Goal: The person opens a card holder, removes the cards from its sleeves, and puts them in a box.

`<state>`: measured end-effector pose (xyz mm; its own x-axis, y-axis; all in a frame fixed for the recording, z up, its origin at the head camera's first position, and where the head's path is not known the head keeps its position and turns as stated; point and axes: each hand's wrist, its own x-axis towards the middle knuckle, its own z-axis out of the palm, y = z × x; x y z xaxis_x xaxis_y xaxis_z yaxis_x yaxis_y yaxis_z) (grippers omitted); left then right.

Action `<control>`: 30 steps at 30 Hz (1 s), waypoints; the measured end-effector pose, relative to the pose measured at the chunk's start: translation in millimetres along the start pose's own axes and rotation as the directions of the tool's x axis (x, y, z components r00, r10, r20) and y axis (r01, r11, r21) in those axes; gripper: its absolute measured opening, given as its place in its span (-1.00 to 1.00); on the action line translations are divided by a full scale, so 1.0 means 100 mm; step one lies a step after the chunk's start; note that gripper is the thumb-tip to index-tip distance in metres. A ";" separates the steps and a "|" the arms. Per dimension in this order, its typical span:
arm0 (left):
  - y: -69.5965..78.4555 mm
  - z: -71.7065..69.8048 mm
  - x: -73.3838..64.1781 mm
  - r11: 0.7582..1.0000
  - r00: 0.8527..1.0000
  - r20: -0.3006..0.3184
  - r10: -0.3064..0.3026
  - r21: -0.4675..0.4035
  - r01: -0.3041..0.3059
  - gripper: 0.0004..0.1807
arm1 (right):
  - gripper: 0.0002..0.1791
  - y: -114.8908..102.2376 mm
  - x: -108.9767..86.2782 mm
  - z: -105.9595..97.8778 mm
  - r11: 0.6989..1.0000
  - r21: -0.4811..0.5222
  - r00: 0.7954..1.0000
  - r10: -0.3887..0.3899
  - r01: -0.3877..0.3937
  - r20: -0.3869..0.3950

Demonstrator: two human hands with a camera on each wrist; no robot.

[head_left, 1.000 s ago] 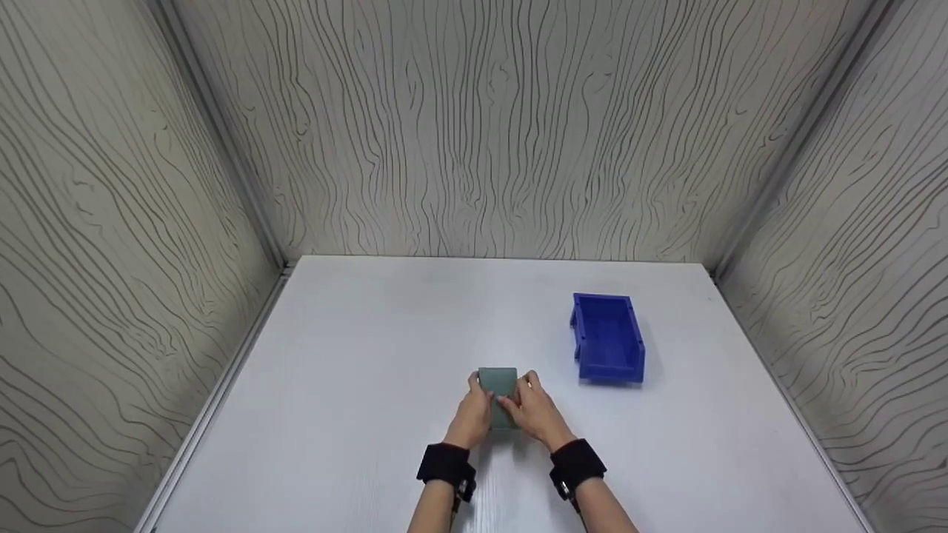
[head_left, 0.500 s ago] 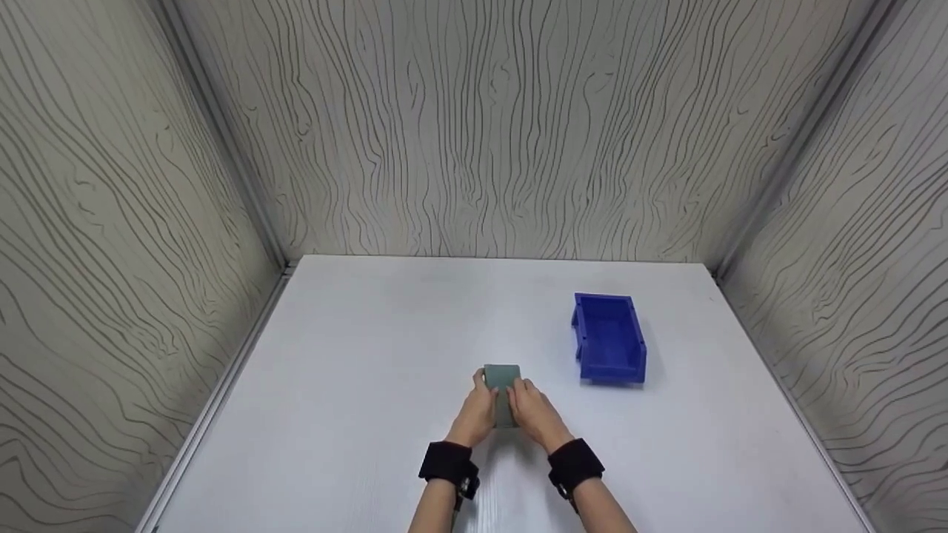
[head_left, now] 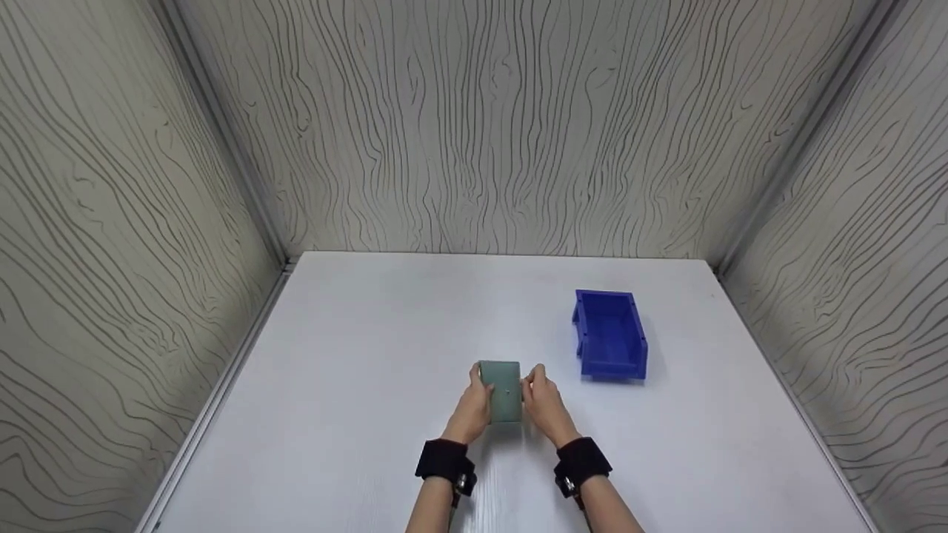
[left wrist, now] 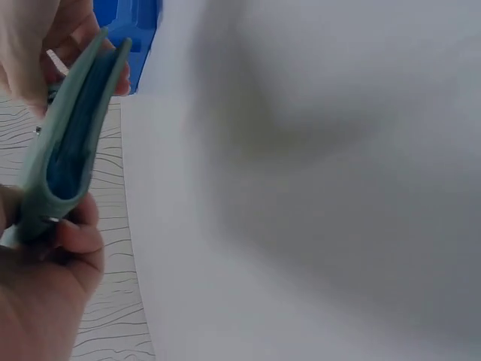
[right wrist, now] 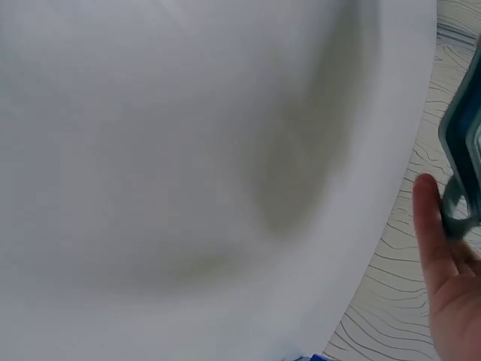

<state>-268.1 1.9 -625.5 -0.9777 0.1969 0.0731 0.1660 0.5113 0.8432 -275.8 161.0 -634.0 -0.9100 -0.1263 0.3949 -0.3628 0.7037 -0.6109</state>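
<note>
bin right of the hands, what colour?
Solid blue bin, open top, seen best in the head view.

Small grey-green wallet, flat rectangular pouch with a tiny stud on its top face, held just above the white tabletop at near centre, long side running near to far, gripped at both side edges, its folded halves slightly parted, blue lining inside

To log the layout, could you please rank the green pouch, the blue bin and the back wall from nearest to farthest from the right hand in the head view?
1. Green pouch: held, at the right hand's fingers.
2. Blue bin: right, farther back.
3. Back wall: beyond the table's far edge.
</note>
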 end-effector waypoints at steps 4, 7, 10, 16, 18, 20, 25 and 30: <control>0.00 -0.02 0.01 1.000 1.000 -0.017 0.005 -0.006 -0.006 -0.44 | -0.83 0.05 0.01 -0.05 0.987 0.144 0.996 0.063 -0.071 0.058; 0.00 -0.02 0.00 1.000 0.999 -0.025 0.025 0.014 -0.024 -0.43 | -0.73 0.06 0.00 -0.07 0.964 0.235 0.986 0.089 -0.121 0.144; 0.00 -0.02 0.00 0.999 0.999 -0.023 0.030 0.032 -0.029 -0.43 | -0.71 0.06 -0.01 -0.07 0.943 0.292 0.975 0.107 -0.162 0.197; 0.04 -0.01 -0.02 0.998 0.999 -0.032 0.025 0.064 -0.023 -0.38 | -0.72 0.04 -0.02 -0.07 0.948 0.286 0.977 0.085 -0.139 0.196; 0.05 0.00 -0.03 0.996 0.999 -0.040 0.030 0.085 -0.026 -0.28 | -0.74 0.03 -0.02 -0.07 0.949 0.281 0.977 0.090 -0.143 0.195; 0.06 0.01 -0.04 0.994 0.998 -0.047 0.036 0.105 -0.031 -0.11 | -0.76 0.03 -0.02 -0.07 0.945 0.286 0.975 0.101 -0.156 0.199; 0.11 0.01 -0.05 0.988 0.998 -0.058 0.030 0.151 -0.021 0.28 | -0.71 0.00 -0.03 -0.07 0.956 0.265 0.981 0.081 -0.126 0.176; 0.13 0.01 -0.06 0.981 0.997 -0.071 0.036 0.193 -0.021 0.26 | -0.61 0.00 -0.03 -0.07 0.966 0.233 0.986 0.081 -0.113 0.144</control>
<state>-259.8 8.3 -615.2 -0.9778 0.1554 0.1404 0.2084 0.6585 0.7231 -271.7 165.6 -630.3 -0.9556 -0.1684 0.2417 -0.2945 0.5310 -0.7946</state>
